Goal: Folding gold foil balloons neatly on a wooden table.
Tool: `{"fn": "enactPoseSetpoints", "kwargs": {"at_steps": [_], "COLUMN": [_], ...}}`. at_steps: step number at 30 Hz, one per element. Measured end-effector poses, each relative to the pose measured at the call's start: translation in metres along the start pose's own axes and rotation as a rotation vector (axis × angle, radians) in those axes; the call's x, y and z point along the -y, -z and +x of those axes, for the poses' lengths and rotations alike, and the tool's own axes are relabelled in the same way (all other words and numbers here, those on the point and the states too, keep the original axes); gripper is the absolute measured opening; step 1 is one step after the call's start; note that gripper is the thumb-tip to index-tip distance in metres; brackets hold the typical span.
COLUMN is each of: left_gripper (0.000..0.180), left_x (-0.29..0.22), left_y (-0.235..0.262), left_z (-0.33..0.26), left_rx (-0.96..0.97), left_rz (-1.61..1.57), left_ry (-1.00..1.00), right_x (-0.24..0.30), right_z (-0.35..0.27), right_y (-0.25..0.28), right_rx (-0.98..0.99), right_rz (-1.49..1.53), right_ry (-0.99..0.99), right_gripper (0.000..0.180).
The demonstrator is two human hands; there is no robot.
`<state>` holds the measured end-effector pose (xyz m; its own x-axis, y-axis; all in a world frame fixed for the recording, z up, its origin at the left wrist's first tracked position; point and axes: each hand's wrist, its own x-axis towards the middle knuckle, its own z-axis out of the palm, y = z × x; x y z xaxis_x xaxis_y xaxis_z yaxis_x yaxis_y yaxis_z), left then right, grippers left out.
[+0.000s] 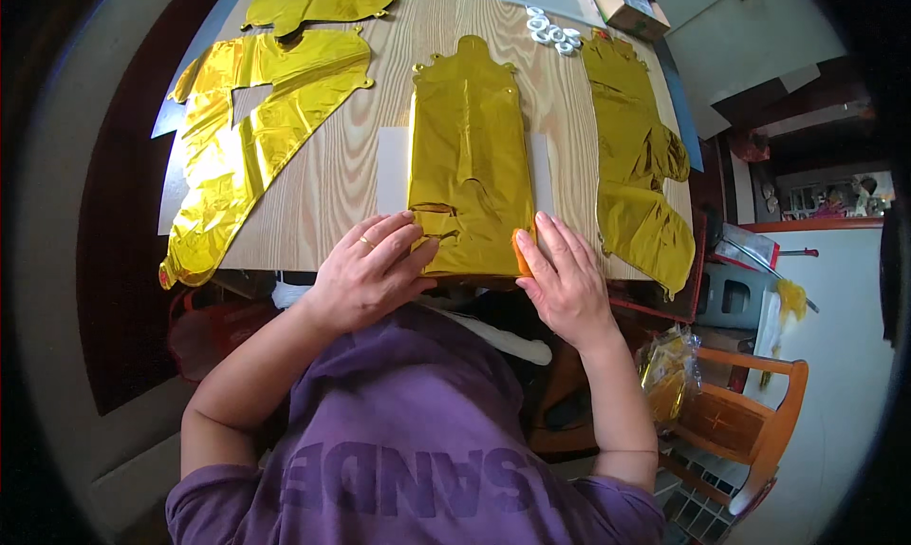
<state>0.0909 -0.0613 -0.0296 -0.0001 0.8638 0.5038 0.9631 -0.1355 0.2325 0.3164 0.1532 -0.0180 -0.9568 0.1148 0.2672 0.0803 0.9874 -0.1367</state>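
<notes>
A flat gold foil balloon (470, 146), with a rounded top and small tabs, lies lengthwise in front of me on a pale sheet (392, 170). Its lower part is creased. My left hand (372, 268), with a ring on one finger, rests at the balloon's near left edge, its bent fingers slightly apart on the foil. At the near right corner, my right hand (572, 284) has a small orange piece (522, 251) between thumb and fingers, against the foil. What exactly that piece is cannot be made out.
More gold foil balloons lie flat at the left (275, 118), far left (313, 2) and right (641, 165). White rolls (553, 32) and a cardboard box (626, 6) sit at the far right. A wooden chair (735, 417) with a plastic bag (667, 374) stands beside me.
</notes>
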Motion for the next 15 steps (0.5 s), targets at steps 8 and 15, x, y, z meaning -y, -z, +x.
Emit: {"fn": "enactPoseSetpoints", "kwargs": {"at_steps": [8,15], "left_gripper": [0.048,0.035], "left_x": [0.005,0.006], "left_y": [0.003,0.009], "left_z": [-0.011,-0.01], "left_rx": [-0.015,-0.043], "left_rz": [0.015,0.078], "left_ry": [-0.049,-0.126], "right_x": [0.01,0.014], "right_z": [-0.008,-0.004], "right_y": [-0.015,-0.015], "right_rx": [-0.102,-0.21], "right_rz": [-0.111,-0.204], "right_ry": [0.041,0.101], "right_gripper": [0.055,0.035]}}
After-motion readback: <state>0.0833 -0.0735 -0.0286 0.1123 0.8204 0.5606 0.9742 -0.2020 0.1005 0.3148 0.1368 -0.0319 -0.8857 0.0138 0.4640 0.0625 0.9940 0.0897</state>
